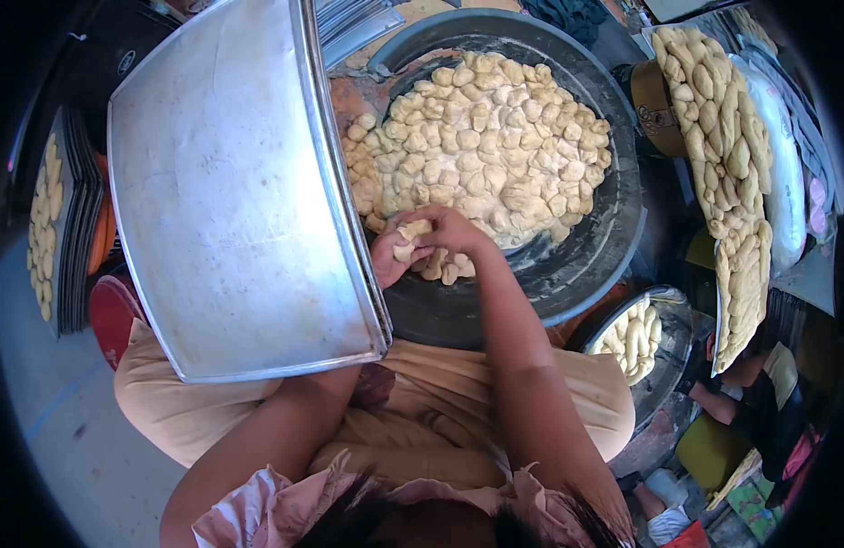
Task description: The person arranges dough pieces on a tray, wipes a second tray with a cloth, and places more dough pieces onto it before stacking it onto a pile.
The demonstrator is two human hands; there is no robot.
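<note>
Both my hands meet over the near left part of a wide black basin [568, 301] heaped with floured dough balls [495, 137]. A small piece of dough [411, 239] is between them. My left hand [386, 262] is wrapped round its lower side, partly hidden by the metal tray [239, 183] that covers my left wrist. From above, the fingers of my right hand [445, 230] press on the same piece. Just below my right hand lie a few more dough lumps [447, 267] in the basin.
A smaller dark basin [673, 338] at right holds dough strips [630, 340]. Beyond it, a long board carries twisted dough pieces [728, 119]. Stacked dark trays [73, 228] with dough pieces stand at far left. Part of another person [760, 402] shows at lower right.
</note>
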